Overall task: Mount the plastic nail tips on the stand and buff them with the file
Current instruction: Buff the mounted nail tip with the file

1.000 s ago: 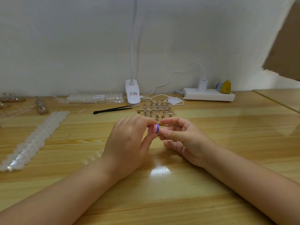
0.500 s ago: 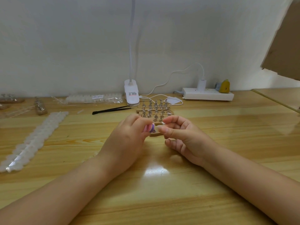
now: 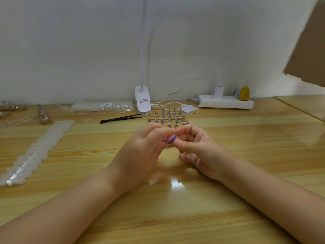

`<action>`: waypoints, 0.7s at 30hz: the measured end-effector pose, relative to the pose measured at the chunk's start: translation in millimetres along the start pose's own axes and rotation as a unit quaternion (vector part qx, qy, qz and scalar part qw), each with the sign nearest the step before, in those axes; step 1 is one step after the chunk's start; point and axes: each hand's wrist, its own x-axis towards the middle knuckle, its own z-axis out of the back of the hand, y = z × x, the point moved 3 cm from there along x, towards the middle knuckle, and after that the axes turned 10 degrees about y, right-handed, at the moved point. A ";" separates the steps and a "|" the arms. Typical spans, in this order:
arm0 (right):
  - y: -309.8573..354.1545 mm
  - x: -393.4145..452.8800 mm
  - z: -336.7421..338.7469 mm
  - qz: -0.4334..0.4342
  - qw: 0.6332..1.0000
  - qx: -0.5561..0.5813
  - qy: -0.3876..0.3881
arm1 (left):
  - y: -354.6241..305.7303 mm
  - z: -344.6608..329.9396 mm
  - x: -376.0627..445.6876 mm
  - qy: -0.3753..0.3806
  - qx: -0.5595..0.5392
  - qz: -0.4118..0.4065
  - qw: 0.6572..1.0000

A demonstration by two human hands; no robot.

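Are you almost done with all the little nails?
Not yet. The stand has some tips mounted at its front. The left hand holds the pink-purple file against the right hand, whose pinch hides what it holds. The long strip of tips waits.

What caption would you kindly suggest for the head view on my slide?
Left hand grips a pink-and-purple file against something hidden in the right hand.

Left hand (image 3: 140, 155) and right hand (image 3: 198, 148) pinch the file (image 3: 169, 139).
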 end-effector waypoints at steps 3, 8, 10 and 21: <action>0.3 -0.2 0.1 -0.002 1.000 0.001 -0.003 | 10.9 -2.2 -2.3 0.025 -0.002 0.063 0.998; 0.7 -0.3 0.7 -0.007 1.000 0.002 -0.002 | -1.3 0.8 -0.4 -0.023 0.008 -0.013 1.000; 0.7 -0.8 0.4 -0.005 1.000 0.007 0.003 | 0.6 -1.2 -0.3 0.006 0.029 0.007 1.000; 2.0 -0.7 -0.5 -0.006 1.000 0.008 0.005 | 4.8 2.1 -1.1 0.013 0.122 0.057 0.991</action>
